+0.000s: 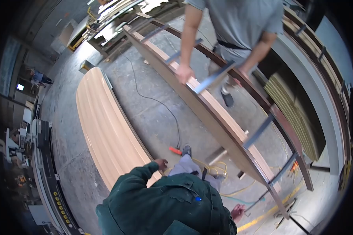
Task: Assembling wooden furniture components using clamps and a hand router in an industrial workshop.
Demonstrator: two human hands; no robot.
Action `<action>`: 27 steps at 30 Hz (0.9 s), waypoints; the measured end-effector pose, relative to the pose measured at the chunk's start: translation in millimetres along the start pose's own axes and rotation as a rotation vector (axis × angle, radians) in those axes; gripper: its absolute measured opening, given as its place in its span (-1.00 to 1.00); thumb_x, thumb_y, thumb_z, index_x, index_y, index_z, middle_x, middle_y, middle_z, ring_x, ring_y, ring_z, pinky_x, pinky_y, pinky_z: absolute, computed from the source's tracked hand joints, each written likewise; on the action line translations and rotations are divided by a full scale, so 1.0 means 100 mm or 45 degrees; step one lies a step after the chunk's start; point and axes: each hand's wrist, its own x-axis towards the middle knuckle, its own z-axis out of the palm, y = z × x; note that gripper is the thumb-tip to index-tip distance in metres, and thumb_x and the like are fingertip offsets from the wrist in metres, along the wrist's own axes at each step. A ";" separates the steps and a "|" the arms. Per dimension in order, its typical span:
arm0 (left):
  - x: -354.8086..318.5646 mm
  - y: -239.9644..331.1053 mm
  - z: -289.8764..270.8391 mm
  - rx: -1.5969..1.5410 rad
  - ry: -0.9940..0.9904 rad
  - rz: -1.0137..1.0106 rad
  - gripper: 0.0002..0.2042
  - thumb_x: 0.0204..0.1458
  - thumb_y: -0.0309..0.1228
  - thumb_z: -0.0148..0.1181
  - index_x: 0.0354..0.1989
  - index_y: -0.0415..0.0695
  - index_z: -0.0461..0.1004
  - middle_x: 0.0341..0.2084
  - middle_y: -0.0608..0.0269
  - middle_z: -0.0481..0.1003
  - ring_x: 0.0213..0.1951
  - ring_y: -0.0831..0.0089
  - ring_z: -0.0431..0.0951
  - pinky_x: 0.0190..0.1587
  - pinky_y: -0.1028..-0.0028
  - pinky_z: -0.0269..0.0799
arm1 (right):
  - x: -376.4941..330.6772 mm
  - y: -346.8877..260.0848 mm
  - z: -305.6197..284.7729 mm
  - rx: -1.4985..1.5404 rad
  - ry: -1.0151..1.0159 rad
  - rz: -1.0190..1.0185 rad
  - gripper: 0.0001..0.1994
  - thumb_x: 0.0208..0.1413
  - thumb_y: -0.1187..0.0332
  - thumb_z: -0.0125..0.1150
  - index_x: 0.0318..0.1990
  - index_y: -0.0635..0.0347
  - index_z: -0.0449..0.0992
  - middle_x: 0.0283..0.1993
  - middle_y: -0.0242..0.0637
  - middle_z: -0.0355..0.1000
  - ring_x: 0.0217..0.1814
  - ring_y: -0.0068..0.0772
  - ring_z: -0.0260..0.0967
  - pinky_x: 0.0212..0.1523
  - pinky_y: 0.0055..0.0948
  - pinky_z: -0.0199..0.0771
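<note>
The person in the dark green jacket stands on the concrete floor (157, 113) with the left hand (161, 163) just touching, or all but touching, the near edge of a long pale wooden panel (106, 129). That panel lies flat and low, its long axis running away up and to the left, so nearly all of it stretches off from the hand. The fingers look loosely curled against the edge, not wrapped round it; I cannot tell whether it is a true grip. The right hand (237, 212) hangs low on the other side, released and holding nothing, well apart from the panel and nearer the yellow cable (215, 169). So the left is plainly the nearer hand. To the right, a second long board (208, 105) rests on dark rails (259, 98), where a co-worker's hand (183, 73) presses on it.
</note>
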 end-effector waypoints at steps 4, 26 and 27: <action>-0.11 -0.18 -0.30 -0.208 -0.003 0.030 -0.60 -0.13 -0.24 0.16 -0.08 -0.11 0.45 -0.37 0.06 0.54 -0.28 0.18 0.55 -0.18 0.31 0.44 | 0.37 0.19 -0.39 0.041 0.515 -0.052 -0.70 0.22 0.37 -0.16 0.01 0.37 0.33 -0.09 -0.17 0.41 0.03 -0.35 0.33 0.20 -0.32 0.26; 0.70 -1.15 -2.94 -0.944 0.593 -0.050 -0.58 -0.04 -0.28 0.16 0.02 -0.12 0.36 -0.24 0.03 0.49 -0.20 0.22 0.51 -0.10 0.36 0.41 | 1.85 3.51 5.08 -2.293 -1.262 0.299 -0.65 0.09 0.18 0.07 -0.07 0.23 0.44 -0.20 -0.10 0.45 -0.21 -0.31 0.41 -0.20 -0.43 0.40; 0.73 -1.41 -2.68 -0.968 0.634 -0.151 -0.60 -0.03 -0.27 0.13 0.01 -0.12 0.39 -0.24 0.03 0.50 -0.20 0.24 0.51 -0.09 0.37 0.40 | 1.81 3.70 5.58 -2.208 -1.440 0.282 -0.62 0.10 0.23 0.09 0.02 0.25 0.39 -0.15 -0.14 0.44 -0.16 -0.48 0.38 -0.17 -0.53 0.38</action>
